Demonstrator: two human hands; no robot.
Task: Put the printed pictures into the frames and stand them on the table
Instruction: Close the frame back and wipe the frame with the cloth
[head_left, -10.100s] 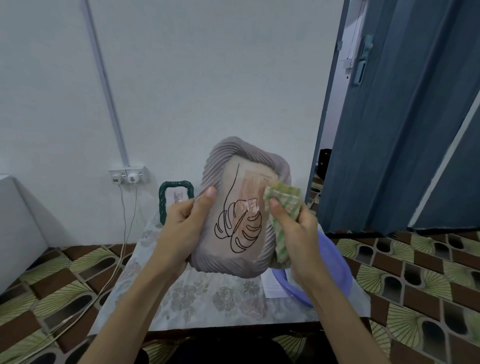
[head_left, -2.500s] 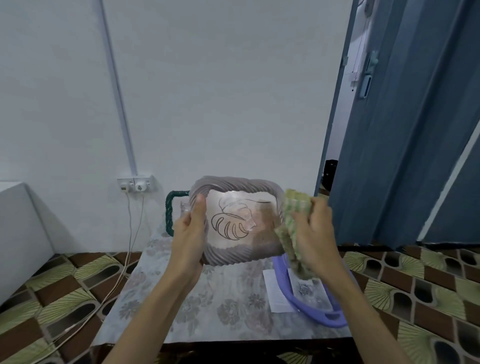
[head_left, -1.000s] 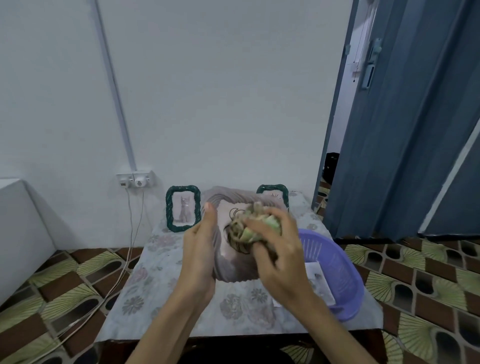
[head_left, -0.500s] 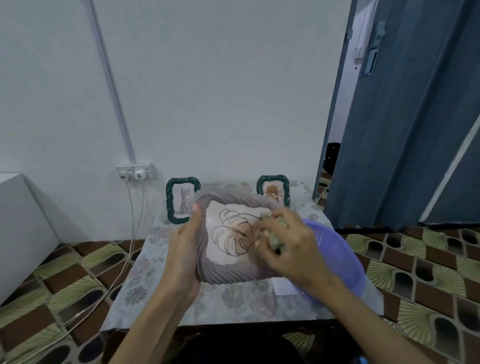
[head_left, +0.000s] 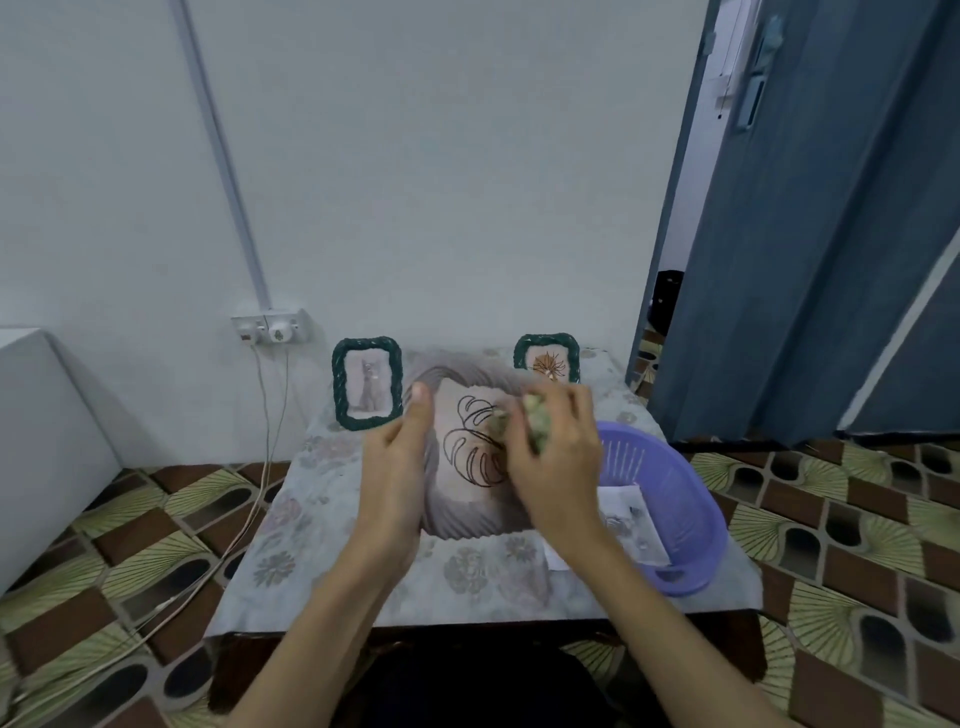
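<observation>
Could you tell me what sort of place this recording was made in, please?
Most likely a room in a home: a small cloth-covered table stands against a plain wall beside a wall socket with trailing cables, on a patterned tiled floor, next to a blue door.

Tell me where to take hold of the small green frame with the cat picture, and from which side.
Grip the cat frame by its thick twisted side rails, coming down from above and in front. It stands upright, facing you at the back of the table, with its top edge free. The left hand is nearest, though it holds the big grey frame.
</observation>
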